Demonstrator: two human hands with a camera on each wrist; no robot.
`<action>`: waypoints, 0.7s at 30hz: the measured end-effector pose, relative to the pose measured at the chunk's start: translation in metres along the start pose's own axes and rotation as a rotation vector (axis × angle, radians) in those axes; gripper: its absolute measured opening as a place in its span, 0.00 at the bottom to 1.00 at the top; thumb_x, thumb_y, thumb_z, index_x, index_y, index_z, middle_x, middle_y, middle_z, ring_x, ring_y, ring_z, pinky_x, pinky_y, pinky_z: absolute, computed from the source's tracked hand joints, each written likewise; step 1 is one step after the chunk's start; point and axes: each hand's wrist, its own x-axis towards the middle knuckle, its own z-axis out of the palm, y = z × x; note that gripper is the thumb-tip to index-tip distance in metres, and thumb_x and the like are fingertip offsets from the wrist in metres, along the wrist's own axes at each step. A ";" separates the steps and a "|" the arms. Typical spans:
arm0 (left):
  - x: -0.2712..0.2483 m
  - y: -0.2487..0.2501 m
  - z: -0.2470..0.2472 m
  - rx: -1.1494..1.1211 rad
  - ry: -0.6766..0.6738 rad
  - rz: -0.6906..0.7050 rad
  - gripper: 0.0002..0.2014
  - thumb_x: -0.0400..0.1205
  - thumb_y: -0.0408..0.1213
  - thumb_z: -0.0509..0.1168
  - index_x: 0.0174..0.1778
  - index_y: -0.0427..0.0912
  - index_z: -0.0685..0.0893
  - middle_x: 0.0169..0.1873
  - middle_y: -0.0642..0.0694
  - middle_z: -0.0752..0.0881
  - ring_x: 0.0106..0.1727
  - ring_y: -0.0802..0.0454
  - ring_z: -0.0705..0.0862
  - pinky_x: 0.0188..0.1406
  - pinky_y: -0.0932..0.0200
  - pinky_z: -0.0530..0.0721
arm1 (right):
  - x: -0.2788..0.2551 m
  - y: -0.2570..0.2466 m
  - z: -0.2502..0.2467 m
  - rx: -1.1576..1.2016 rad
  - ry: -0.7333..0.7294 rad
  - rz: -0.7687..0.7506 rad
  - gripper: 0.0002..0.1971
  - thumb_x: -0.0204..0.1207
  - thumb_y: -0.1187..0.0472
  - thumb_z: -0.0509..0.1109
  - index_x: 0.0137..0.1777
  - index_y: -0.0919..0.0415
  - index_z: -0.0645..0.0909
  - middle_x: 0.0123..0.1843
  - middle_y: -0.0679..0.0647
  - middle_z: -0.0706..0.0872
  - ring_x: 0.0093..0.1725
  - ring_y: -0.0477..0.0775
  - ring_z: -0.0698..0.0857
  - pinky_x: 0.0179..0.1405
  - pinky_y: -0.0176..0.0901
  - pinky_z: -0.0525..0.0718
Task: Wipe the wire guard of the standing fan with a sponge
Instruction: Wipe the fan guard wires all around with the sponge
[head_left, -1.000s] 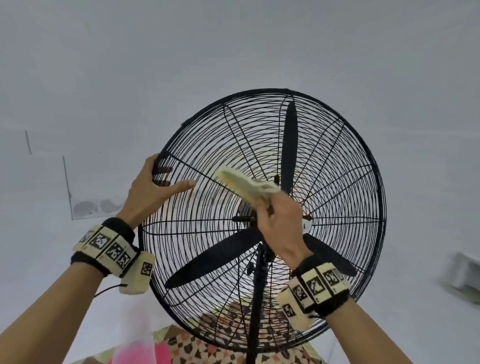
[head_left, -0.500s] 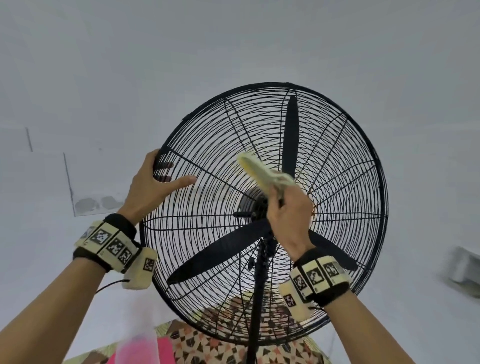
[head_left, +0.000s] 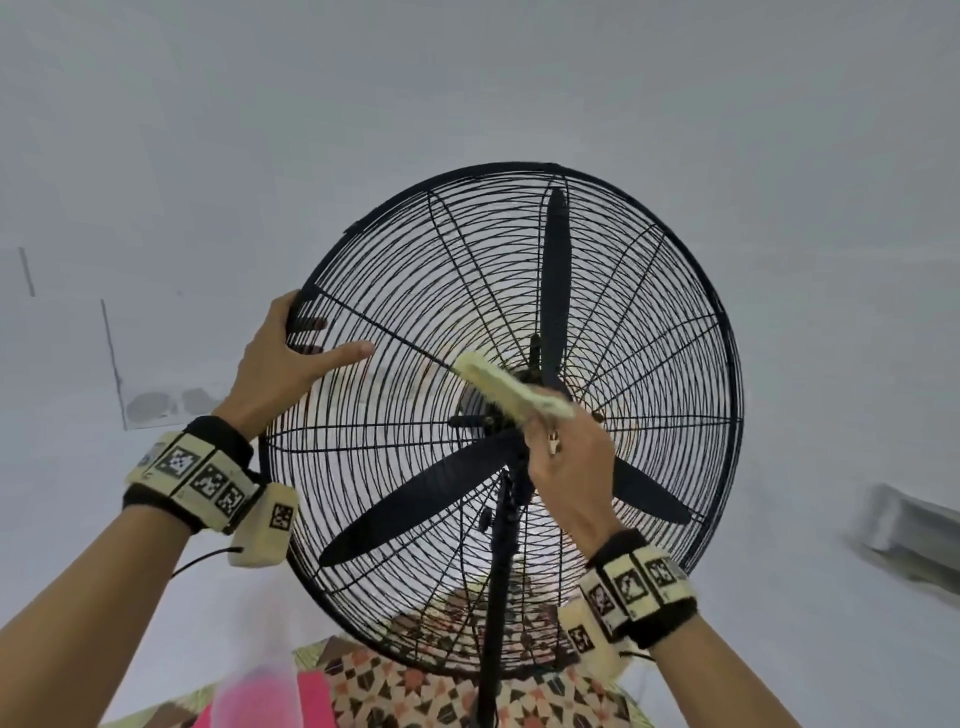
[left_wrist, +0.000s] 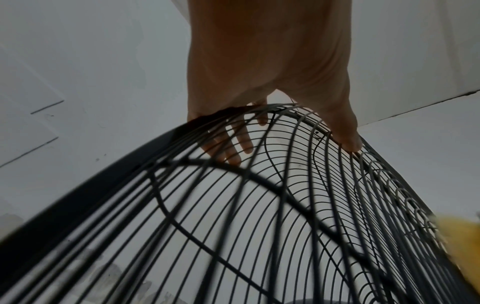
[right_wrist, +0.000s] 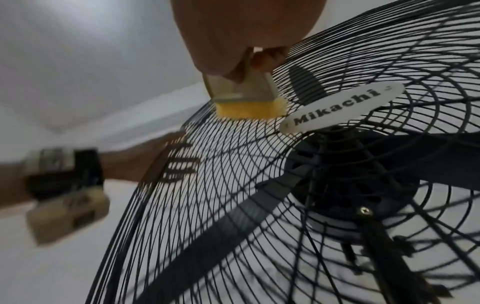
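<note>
A: Figure: where is the wire guard (head_left: 649, 332), and how does my left hand (head_left: 278, 364) meet it?

B: The guard is the black round cage of the standing fan, in the middle of the head view, tilted back on its pole (head_left: 496, 587). My left hand grips its left rim: the thumb (head_left: 345, 352) lies across the near face of the wires, and the fingers (left_wrist: 233, 144) curl round the rim to the far side, seen through the wires in the left wrist view.

A: And my right hand (head_left: 569, 470)?

B: It is clenched on the sponge (head_left: 511, 389), pinching its right end at the centre of the guard. The sponge slants up and to the left across the wires, just left of the hub. In the right wrist view its yellow edge (right_wrist: 250, 110) touches the wires beside the white oval Mikachi badge (right_wrist: 342, 107).

A: What lies behind the wires?

B: Three black blades; one blade (head_left: 556, 280) stands upright above the hub, the other two slant down to the left and right.

A: Surroundings?

B: A pale wall (head_left: 208, 130) behind the fan; a patterned surface (head_left: 395, 691) low and near, beside a blurred pink shape (head_left: 260, 696) that I cannot identify.
</note>
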 end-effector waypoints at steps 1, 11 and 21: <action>-0.001 0.000 0.000 -0.001 -0.003 0.002 0.57 0.58 0.77 0.78 0.83 0.62 0.67 0.68 0.56 0.83 0.65 0.51 0.87 0.68 0.42 0.84 | 0.005 0.001 -0.005 0.013 0.056 0.054 0.19 0.88 0.51 0.62 0.69 0.59 0.86 0.51 0.54 0.91 0.41 0.45 0.86 0.36 0.44 0.89; 0.004 -0.005 -0.003 -0.014 -0.016 0.000 0.54 0.59 0.76 0.80 0.81 0.63 0.68 0.67 0.57 0.84 0.67 0.57 0.85 0.71 0.46 0.82 | 0.005 0.008 -0.009 0.064 0.002 0.054 0.16 0.87 0.54 0.66 0.71 0.57 0.84 0.48 0.50 0.89 0.39 0.46 0.84 0.33 0.37 0.85; 0.007 -0.010 -0.003 -0.006 -0.007 -0.001 0.55 0.60 0.74 0.81 0.82 0.60 0.69 0.67 0.57 0.84 0.70 0.56 0.83 0.75 0.43 0.81 | -0.018 0.009 -0.016 0.045 -0.007 0.104 0.13 0.88 0.54 0.67 0.64 0.58 0.89 0.55 0.53 0.91 0.42 0.44 0.86 0.37 0.25 0.80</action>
